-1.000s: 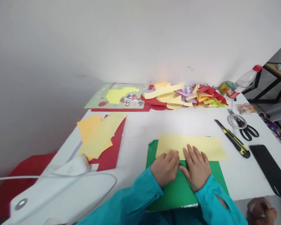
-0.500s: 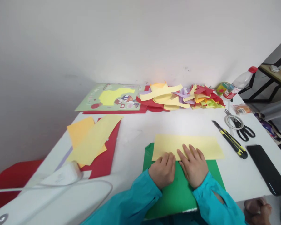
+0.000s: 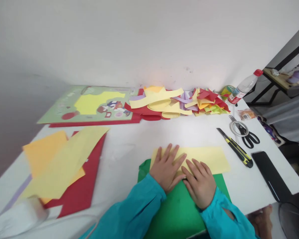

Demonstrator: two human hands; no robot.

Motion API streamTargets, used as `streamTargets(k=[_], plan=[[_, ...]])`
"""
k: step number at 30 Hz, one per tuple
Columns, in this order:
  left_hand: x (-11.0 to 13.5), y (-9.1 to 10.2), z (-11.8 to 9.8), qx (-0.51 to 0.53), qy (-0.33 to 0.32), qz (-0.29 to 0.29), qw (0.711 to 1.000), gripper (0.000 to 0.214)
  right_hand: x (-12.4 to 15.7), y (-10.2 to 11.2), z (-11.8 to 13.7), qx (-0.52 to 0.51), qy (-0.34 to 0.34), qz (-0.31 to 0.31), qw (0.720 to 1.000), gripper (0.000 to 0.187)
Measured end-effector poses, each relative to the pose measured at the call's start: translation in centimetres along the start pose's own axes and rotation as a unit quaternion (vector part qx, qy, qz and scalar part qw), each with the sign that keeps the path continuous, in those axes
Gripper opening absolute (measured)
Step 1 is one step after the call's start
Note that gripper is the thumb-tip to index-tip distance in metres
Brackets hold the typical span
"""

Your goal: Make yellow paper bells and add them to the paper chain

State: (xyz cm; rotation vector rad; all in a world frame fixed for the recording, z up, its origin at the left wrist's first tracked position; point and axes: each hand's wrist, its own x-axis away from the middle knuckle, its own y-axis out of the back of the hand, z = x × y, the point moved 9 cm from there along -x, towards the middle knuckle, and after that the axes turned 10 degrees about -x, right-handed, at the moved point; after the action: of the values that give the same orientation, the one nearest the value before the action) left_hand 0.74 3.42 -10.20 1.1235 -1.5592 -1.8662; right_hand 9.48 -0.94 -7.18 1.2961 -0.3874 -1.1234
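A pale yellow paper strip (image 3: 211, 158) lies across the far edge of a green sheet (image 3: 174, 212) on the white table (image 3: 144, 136). My left hand (image 3: 166, 170) lies flat on the strip's left part, fingers spread. Beside it, my right hand (image 3: 200, 184) rests with fingers stretched out on the strip's near edge and the green sheet. Neither hand holds anything. Both arms wear teal sleeves.
Yellow, orange and red sheets (image 3: 64, 162) lie at the left. A picture card (image 3: 89, 105) and a heap of paper scraps (image 3: 179, 101) line the wall. At the right lie a utility knife (image 3: 235, 151), scissors (image 3: 246, 136), a tape ring, a black phone (image 3: 270, 174) and a bottle (image 3: 243, 87).
My left hand has opened from curled to flat and slid forward onto the yellow strip. The right hand stays put. The view has shifted, so things appear further left.
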Motion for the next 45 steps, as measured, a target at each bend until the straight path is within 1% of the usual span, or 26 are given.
streamTargets(k=[2, 3, 5, 7, 8, 10, 12, 13, 14, 15, 17, 21, 24, 27, 29, 33, 36, 38, 41, 43, 45], plan=[[0.3, -0.7, -0.1, -0.001, -0.010, 0.015, 1.000, 0.065, 0.5, 1.8, -1.1, -0.043, -0.022, -0.050, 0.998, 0.035], [0.4, -0.8, -0.1, 0.000, -0.012, 0.020, 1.000, 0.068, 1.0, 3.0, -2.4, -0.053, -0.055, -0.087, 0.993, 0.037], [0.5, -0.8, 0.0, 0.005, -0.012, 0.029, 1.000, 0.074, 2.6, 5.4, -5.7, -0.038, -0.154, -0.181, 0.971, 0.039], [0.4, -0.7, 0.0, 0.010, -0.009, 0.035, 0.999, 0.080, 4.4, 6.8, -9.2, 0.001, -0.260, -0.229, 0.938, 0.050], [0.4, -0.7, 0.0, 0.011, -0.008, 0.039, 0.999, 0.083, 5.1, 6.8, -10.8, -0.004, -0.304, -0.228, 0.925, 0.056], [0.3, -0.6, 0.0, 0.008, -0.004, 0.044, 0.999, 0.084, 6.0, 5.9, -13.5, -0.062, -0.383, -0.194, 0.901, 0.064], [0.2, -0.5, 0.2, -0.001, 0.002, 0.049, 0.999, 0.081, 6.2, 4.6, -15.2, -0.137, -0.439, -0.165, 0.872, 0.066], [0.1, -0.5, 0.4, -0.007, 0.007, 0.050, 0.999, 0.079, 6.0, 4.2, -15.6, -0.167, -0.453, -0.162, 0.861, 0.065], [0.0, -0.4, 0.6, -0.014, 0.014, 0.053, 0.998, 0.077, 5.4, 4.1, -15.8, -0.189, -0.455, -0.167, 0.854, 0.064], [-0.1, -0.4, 1.0, -0.022, 0.023, 0.056, 0.998, 0.076, 4.5, 4.1, -15.8, -0.208, -0.445, -0.176, 0.853, 0.062], [-0.6, -0.4, 2.0, -0.036, 0.048, 0.061, 0.996, 0.074, 2.2, 4.5, -15.7, -0.228, -0.404, -0.198, 0.863, 0.058], [-2.1, -0.5, 3.9, -0.059, 0.074, 0.065, 0.993, 0.076, -2.3, 4.7, -16.7, -0.228, -0.350, -0.195, 0.887, 0.050], [-3.3, -1.0, 4.7, -0.066, 0.075, 0.083, 0.992, 0.072, -4.2, 4.4, -18.3, -0.216, -0.356, -0.183, 0.891, 0.049], [-3.8, -1.6, 4.9, -0.060, 0.060, 0.098, 0.992, 0.070, -4.6, 3.9, -19.6, -0.198, -0.374, -0.173, 0.889, 0.049], [-3.8, -1.9, 5.0, -0.055, 0.049, 0.094, 0.993, 0.067, -4.4, 3.6, -19.9, -0.179, -0.379, -0.165, 0.893, 0.048], [-3.4, -1.8, 4.9, -0.054, 0.036, 0.066, 0.996, 0.058, -4.1, 3.2, -19.6, -0.107, -0.373, -0.126, 0.913, 0.043], [-3.5, -1.6, 4.6, -0.055, 0.032, 0.050, 0.997, 0.057, -4.3, 3.0, -19.1, -0.070, -0.354, -0.107, 0.927, 0.038], [-3.7, -1.3, 4.5, -0.059, 0.040, 0.044, 0.996, 0.058, -4.6, 3.1, -18.7, -0.057, -0.327, -0.107, 0.937, 0.036], [-4.2, -1.2, 4.5, -0.069, 0.076, 0.045, 0.994, 0.055, -5.1, 3.1, -17.9, -0.039, -0.286, -0.097, 0.953, 0.032], [-4.4, -1.2, 4.6, -0.074, 0.102, 0.048, 0.991, 0.052, -5.2, 3.0, -17.6, -0.019, -0.276, -0.084, 0.957, 0.030], [-4.4, -1.4, 4.7, -0.075, 0.113, 0.052, 0.989, 0.052, -5.1, 3.0, -17.4, -0.003, -0.277, -0.081, 0.957, 0.029]])
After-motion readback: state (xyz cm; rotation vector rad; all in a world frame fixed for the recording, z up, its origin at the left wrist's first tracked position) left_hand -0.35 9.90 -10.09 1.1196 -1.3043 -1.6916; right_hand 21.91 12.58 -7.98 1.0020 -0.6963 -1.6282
